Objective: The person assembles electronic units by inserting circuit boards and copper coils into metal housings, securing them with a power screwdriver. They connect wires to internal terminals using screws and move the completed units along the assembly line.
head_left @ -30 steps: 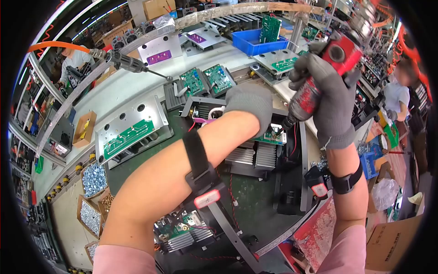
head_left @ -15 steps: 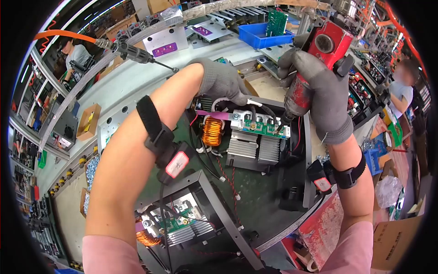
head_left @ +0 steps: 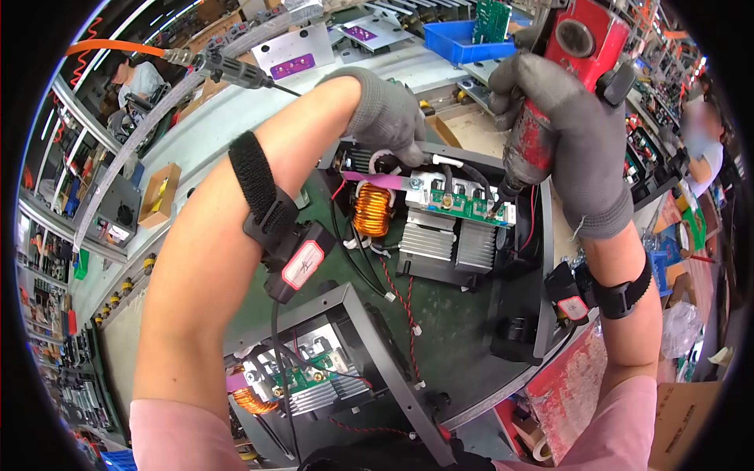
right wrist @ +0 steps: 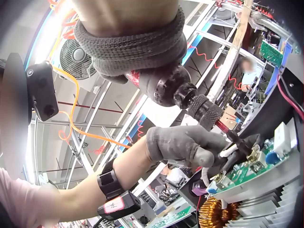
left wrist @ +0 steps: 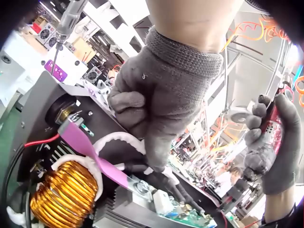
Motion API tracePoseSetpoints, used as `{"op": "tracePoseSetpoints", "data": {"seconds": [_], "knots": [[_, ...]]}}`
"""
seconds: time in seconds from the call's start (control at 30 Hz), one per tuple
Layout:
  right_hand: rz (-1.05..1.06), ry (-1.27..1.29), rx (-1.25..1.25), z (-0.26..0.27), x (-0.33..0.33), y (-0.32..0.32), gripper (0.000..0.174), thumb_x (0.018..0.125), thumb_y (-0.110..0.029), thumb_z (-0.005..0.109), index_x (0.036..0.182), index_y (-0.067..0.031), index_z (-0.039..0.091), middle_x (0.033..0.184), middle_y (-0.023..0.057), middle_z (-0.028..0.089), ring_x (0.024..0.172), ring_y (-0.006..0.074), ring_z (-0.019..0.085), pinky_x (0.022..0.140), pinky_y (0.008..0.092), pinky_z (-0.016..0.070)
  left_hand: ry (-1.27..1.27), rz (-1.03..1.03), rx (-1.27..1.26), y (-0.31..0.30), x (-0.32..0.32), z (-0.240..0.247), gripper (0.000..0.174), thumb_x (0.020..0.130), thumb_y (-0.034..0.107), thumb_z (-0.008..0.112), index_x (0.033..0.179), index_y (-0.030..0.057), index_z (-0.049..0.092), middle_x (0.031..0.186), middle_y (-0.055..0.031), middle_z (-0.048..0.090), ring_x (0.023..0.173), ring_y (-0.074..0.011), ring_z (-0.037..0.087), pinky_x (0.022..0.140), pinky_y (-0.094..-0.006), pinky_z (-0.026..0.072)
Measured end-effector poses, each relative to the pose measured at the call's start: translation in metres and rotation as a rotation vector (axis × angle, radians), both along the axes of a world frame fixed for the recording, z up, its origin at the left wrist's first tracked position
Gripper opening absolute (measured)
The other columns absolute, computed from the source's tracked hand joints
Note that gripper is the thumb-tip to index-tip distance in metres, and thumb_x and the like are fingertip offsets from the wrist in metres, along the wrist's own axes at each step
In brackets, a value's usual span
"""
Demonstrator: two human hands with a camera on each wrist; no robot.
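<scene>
My gloved right hand (head_left: 577, 141) grips a red power screwdriver (head_left: 530, 145) from above. Its bit (right wrist: 237, 142) points down onto a metal terminal at one end of the green circuit board (head_left: 471, 206). To the left, my gloved left hand (head_left: 393, 118) has its fingers curled, with one digit reaching down to a black cable (left wrist: 135, 167) with a white sleeve at the board's back edge. Two black cables lead to terminals on this board. Below it are silver heatsinks (head_left: 428, 235); beside them sits a copper coil (head_left: 372, 212) with a purple strip (left wrist: 80, 139) running past it.
A second open chassis (head_left: 377, 337) with a similar board stands nearer my body. Another screwdriver (head_left: 236, 71) hangs from an orange hose at upper left. Beyond the bench is a blue bin (head_left: 463, 49). A small cardboard box (head_left: 159, 196) lies at left. Other people work farther off.
My left hand and forearm have moved left off the board, uncovering it, the coil and the cables. The right hand keeps the screwdriver at the board's right end.
</scene>
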State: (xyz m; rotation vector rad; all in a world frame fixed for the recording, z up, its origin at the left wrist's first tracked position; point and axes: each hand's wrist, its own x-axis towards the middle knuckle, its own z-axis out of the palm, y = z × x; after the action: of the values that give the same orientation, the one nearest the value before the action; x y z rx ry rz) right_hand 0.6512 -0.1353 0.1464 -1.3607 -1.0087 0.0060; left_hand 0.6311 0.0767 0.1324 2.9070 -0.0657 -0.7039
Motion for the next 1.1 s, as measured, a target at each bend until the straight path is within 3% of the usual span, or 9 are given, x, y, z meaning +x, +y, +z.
{"op": "tracePoseSetpoints", "data": {"seconds": [0.5,0.6,0.7,0.73,0.8,0.9,1.0,1.07,1.1], "knots": [[0.027,-0.025,-0.123,0.025,-0.003,0.001,0.028,0.090,-0.024,0.056,0.102,0.0013,0.059,0.084,0.0091,0.064,0.073,0.0152,0.062,0.066,0.0288,0.0502,-0.193,0.050,0.163,-0.016,-0.028,-0.001,0.028,0.072,0.028,0.074,0.095,0.0117,0.073,0.083,-0.0095,0.070,0.077,-0.0237,0.066,0.071,-0.0364,0.0514],[0.104,-0.186,0.129,0.057,0.002,-0.032,0.035,0.096,-0.025,0.046,0.112,0.0031,0.059,0.100,0.0119,0.065,0.093,0.0190,0.062,0.083,0.0319,0.0493,-0.212,0.086,0.112,-0.009,-0.030,-0.006,0.034,0.071,0.036,0.072,0.094,0.0110,0.073,0.088,-0.0093,0.071,0.080,-0.0248,0.067,0.074,-0.0382,0.0520],[-0.327,-0.450,0.153,0.074,-0.012,-0.087,0.034,0.097,-0.020,0.048,0.121,0.0028,0.056,0.111,0.0127,0.063,0.097,0.0208,0.062,0.087,0.0343,0.0493,-0.310,0.129,0.142,-0.003,-0.048,-0.001,0.040,0.072,0.043,0.068,0.093,0.0092,0.074,0.096,-0.0106,0.071,0.085,-0.0277,0.067,0.077,-0.0399,0.0521],[-0.281,-0.158,0.196,0.072,-0.012,-0.118,0.037,0.095,-0.019,0.053,0.125,0.0029,0.054,0.111,0.0113,0.063,0.099,0.0190,0.060,0.091,0.0340,0.0471,-0.237,0.169,0.201,0.000,-0.052,0.004,0.038,0.077,0.040,0.064,0.104,0.0134,0.071,0.096,-0.0114,0.070,0.090,-0.0276,0.066,0.079,-0.0391,0.0508],[-0.658,-0.133,-0.043,0.037,-0.021,-0.164,0.046,0.092,-0.028,0.060,0.125,0.0041,0.055,0.110,0.0075,0.062,0.098,0.0135,0.058,0.094,0.0290,0.0429,-0.410,-0.005,-0.016,0.027,-0.060,0.016,0.037,0.076,0.029,0.062,0.108,0.0117,0.070,0.095,-0.0126,0.070,0.083,-0.0233,0.065,0.076,-0.0387,0.0508],[-0.678,0.013,-0.421,-0.064,-0.009,-0.256,0.051,0.087,-0.010,0.067,0.132,0.0010,0.046,0.118,0.0065,0.057,0.103,0.0144,0.054,0.092,0.0288,0.0417,-0.593,0.111,-0.580,0.036,-0.141,0.071,0.040,0.077,0.010,0.059,0.116,0.0028,0.064,0.103,-0.0091,0.066,0.078,-0.0156,0.062,0.068,-0.0273,0.0502],[-0.604,0.107,-0.520,-0.175,-0.008,-0.330,0.063,0.082,-0.012,0.072,0.135,0.0033,0.042,0.124,0.0116,0.055,0.111,0.0215,0.053,0.097,0.0331,0.0409,-0.703,0.053,-0.992,0.032,-0.241,0.108,0.033,0.091,0.011,0.055,0.121,-0.0045,0.056,0.106,-0.0124,0.063,0.083,-0.0161,0.063,0.075,-0.0257,0.0539],[-0.884,-0.230,-1.089,-0.225,-0.009,-0.384,0.064,0.083,-0.015,0.070,0.137,0.0019,0.040,0.123,0.0147,0.055,0.114,0.0237,0.053,0.097,0.0332,0.0415,-0.649,0.109,-1.152,0.032,-0.311,0.127,0.031,0.097,0.007,0.050,0.123,-0.0080,0.051,0.108,-0.0152,0.060,0.089,-0.0185,0.064,0.081,-0.0247,0.0563],[-0.770,0.016,-1.065,-0.237,-0.015,-0.387,0.066,0.084,-0.029,0.070,0.133,0.0043,0.042,0.131,0.0194,0.051,0.122,0.0301,0.049,0.102,0.0373,0.0391,-0.660,0.201,-1.155,0.031,-0.340,0.130,0.028,0.097,0.003,0.047,0.123,-0.0080,0.051,0.109,-0.0153,0.060,0.087,-0.0190,0.065,0.080,-0.0237,0.0567]]}}
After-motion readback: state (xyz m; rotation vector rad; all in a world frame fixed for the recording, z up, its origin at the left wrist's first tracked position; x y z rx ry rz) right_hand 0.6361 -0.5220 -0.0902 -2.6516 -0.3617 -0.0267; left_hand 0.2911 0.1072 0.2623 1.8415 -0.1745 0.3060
